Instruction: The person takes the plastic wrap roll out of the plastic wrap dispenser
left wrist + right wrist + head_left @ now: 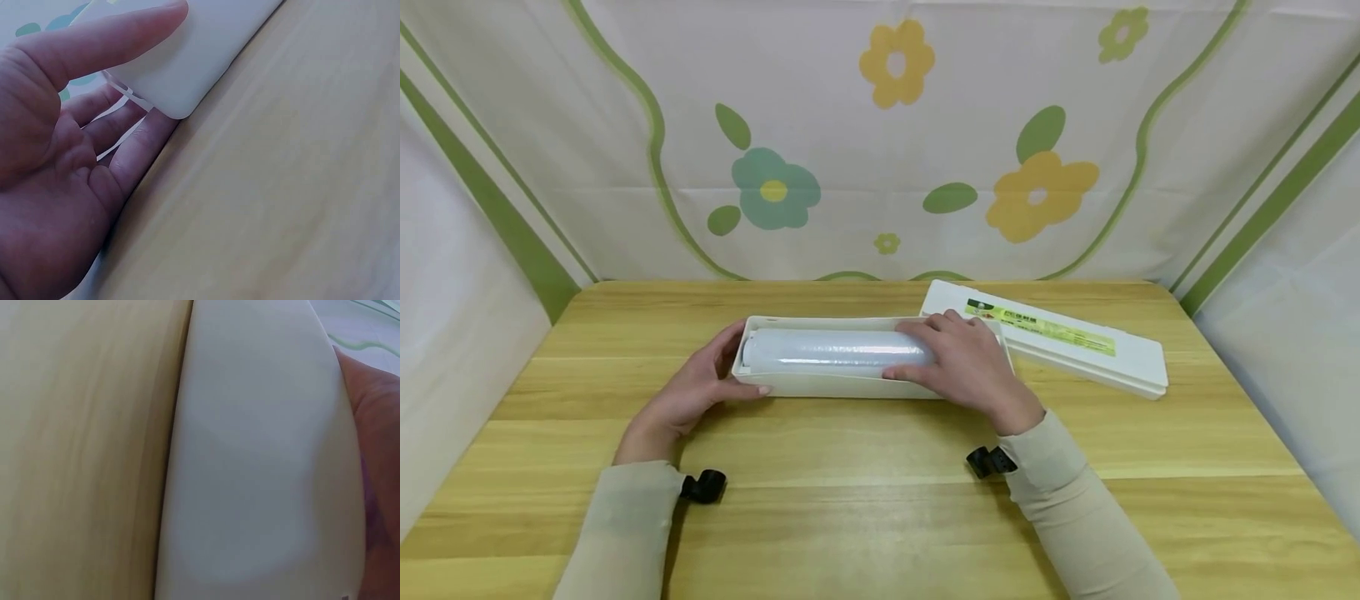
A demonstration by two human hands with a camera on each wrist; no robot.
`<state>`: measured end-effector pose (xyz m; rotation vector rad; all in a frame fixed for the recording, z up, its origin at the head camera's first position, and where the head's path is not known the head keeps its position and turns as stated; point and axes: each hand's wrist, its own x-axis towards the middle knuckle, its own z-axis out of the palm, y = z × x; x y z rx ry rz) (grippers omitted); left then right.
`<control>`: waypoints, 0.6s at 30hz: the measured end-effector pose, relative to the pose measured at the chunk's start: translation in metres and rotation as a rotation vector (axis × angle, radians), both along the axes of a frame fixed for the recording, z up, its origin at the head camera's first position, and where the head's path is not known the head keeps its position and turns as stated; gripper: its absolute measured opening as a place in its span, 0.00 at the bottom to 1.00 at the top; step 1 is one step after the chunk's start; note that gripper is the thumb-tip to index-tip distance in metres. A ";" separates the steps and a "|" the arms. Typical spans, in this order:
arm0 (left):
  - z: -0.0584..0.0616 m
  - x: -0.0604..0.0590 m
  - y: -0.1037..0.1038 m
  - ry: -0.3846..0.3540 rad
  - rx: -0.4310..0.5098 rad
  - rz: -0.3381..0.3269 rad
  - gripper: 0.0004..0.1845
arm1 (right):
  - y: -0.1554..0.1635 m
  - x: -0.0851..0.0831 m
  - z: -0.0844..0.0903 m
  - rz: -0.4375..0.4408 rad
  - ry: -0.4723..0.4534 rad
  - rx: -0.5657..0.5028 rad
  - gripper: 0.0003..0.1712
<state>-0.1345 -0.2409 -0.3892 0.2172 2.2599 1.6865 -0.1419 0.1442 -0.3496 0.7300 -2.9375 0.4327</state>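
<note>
- Two beige sleeves are reaching in over the wooden counter (880,500) from the near edge, each wearing a small black camera clip (703,486) at the wrist.
- The left hand (688,392) is cupping the left end of the white dispenser box (820,385); its thumb is lying along the near wall while the fingers are wrapping round the end corner, as the left wrist view is also showing (181,56).
- The right hand (962,362) is lying over the right end of the cling film roll (835,348), fingers curving over its top and thumb resting against the box's near wall, so it is holding the roll down in the box.
- The roll is sitting lengthwise inside the open box, at mid-counter; whether it is fully seated is not clear from here.
- The right wrist view is showing only the smooth white box wall (250,462) close up, beside the counter.
- Just behind and to the right, the box's white lid (1060,337) with a green label is lying flat, its near end hidden behind the right hand.
- Farthest back, a flower-patterned cloth backdrop (880,133) is hanging.
- Likely risks: the slick roll could be slipping or tilting out if pressed on one end only; the light box could be skidding on the counter if the left hand loosens; the right sleeve could be nudging the lid.
</note>
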 end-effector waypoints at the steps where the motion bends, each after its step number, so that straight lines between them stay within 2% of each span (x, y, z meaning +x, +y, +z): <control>1: 0.000 0.000 0.000 -0.002 0.002 0.002 0.57 | 0.000 0.000 -0.001 -0.001 0.005 -0.005 0.42; 8: 0.001 0.000 0.000 -0.016 0.007 0.005 0.58 | 0.002 0.000 -0.003 -0.001 0.055 -0.039 0.42; 18: 0.002 0.000 -0.001 -0.022 0.009 0.010 0.59 | 0.005 -0.001 -0.003 0.007 0.056 -0.111 0.41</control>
